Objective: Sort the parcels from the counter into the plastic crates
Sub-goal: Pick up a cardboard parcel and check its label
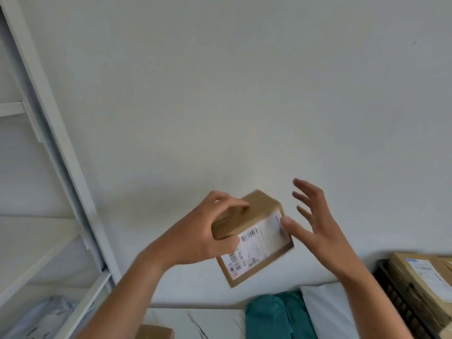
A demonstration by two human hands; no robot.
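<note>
Cardboard made up the small brown parcel [261,204], and a white label [261,238] with black bars covered one side. It was up in the air by the white wall [244,94]. The left hand [195,234] gripped it with curled fingers. The right hand [316,228] was spread wide, its thumb touching the label. Low on the right, a black crate [391,292] held more brown parcels [420,277].

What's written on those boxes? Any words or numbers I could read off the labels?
White label on the small cardboard box in the left hand: barcode and print, too blurred to read.
Parcel label on the parcel in the black crate: too small and blurred to read.
No other text visible.
</note>
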